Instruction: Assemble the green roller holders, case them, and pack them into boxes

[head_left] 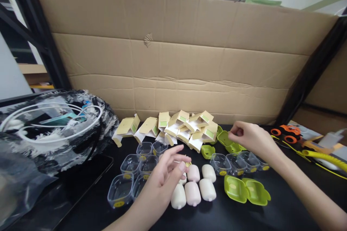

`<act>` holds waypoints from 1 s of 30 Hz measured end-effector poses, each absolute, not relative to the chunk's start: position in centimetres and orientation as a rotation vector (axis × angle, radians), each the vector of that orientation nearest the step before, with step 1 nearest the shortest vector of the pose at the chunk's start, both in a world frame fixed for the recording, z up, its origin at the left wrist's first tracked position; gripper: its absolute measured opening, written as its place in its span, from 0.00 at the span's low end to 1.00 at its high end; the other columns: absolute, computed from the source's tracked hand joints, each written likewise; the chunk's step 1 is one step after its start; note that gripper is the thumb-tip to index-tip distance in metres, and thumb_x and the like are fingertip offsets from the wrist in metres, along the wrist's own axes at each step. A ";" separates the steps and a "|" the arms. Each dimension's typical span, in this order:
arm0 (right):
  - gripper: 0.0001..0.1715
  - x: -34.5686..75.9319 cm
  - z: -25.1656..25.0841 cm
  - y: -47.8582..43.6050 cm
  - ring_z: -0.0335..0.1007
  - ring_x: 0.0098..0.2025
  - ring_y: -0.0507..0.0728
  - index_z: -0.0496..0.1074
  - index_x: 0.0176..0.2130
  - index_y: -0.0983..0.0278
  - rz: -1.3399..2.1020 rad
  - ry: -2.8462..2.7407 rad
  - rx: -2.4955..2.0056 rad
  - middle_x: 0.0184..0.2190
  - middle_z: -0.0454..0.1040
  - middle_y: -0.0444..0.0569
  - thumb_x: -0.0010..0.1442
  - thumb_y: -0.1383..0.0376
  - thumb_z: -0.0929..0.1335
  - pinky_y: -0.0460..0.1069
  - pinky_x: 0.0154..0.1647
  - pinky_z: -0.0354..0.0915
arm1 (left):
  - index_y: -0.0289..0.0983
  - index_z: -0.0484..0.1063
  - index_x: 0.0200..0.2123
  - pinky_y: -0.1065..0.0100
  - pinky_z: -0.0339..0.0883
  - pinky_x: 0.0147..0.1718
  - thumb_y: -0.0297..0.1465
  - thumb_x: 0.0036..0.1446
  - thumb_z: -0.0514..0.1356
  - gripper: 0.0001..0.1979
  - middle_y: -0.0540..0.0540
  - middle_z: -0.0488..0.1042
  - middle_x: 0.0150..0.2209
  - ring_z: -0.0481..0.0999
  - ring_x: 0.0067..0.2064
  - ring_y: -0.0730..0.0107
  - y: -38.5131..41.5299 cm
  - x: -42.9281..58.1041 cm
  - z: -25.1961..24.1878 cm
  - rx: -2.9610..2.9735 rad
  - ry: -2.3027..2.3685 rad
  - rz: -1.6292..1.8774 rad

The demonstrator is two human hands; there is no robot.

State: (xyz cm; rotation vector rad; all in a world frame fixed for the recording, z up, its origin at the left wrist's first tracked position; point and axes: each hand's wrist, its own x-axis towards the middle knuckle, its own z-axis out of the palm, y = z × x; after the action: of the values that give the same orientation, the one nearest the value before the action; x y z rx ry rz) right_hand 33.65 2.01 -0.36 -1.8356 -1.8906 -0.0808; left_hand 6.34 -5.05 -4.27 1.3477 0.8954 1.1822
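Note:
My left hand (167,175) reaches over several smooth, barrel-shaped cream and pale pink pieces (192,194). A small yellow piece (187,164) shows at its thumb tip, between thumb and fingers; its kind is unclear. Farther right, my right hand (248,137) is curled with the fingertips together, just above a cluster of green flower-shaped cases (224,138). Whatever those fingers hold, if anything, is hidden. Below that hand lies one open green case (247,190), both halves facing up. Clear plastic cups (120,189) with yellow stickers stand left of my left hand, partly covered by it.
More clear cups (221,164) stand in a row at right. Folded tan card boxes (180,122) lie along the cardboard wall (176,61). A furry black-and-white basket (89,112) and a plastic bag (24,187) occupy the left. At far right sits an orange toy vehicle (287,133).

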 end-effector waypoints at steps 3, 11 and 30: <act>0.10 31.1 0.3 0.4 0.54 0.20 0.50 0.62 0.21 0.60 0.059 -1.858 -1.616 0.16 0.59 0.38 0.50 0.63 0.66 0.46 0.21 0.51 | 0.42 0.58 0.60 0.59 0.65 0.47 0.41 0.61 0.58 0.26 0.44 0.78 0.43 0.75 0.45 0.61 -5.1 6.3 -4.9 1.328 0.842 1.122; 0.13 23.9 -0.2 -1.8 0.53 0.18 0.48 0.63 0.21 0.61 0.443 -1.951 -1.189 0.14 0.56 0.36 0.54 0.62 0.66 0.43 0.18 0.54 | 0.39 0.64 0.57 0.58 0.70 0.46 0.41 0.57 0.63 0.27 0.37 0.72 0.56 0.75 0.50 0.54 -5.0 6.7 -4.4 1.077 0.771 1.178; 0.11 23.4 -4.4 -1.1 0.70 0.39 0.60 0.76 0.34 0.62 0.248 -2.405 -1.204 0.33 0.75 0.49 0.54 0.73 0.66 0.55 0.42 0.62 | 0.34 0.76 0.39 0.66 0.69 0.45 0.35 0.60 0.62 0.10 0.44 0.80 0.40 0.78 0.43 0.64 -4.0 6.2 -2.8 0.917 0.719 1.283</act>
State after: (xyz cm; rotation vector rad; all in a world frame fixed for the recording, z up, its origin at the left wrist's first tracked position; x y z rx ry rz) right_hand 23.39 -1.15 -4.35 -1.2039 -2.4053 0.2476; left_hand 6.16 -4.03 -2.84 0.9168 0.7194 1.2834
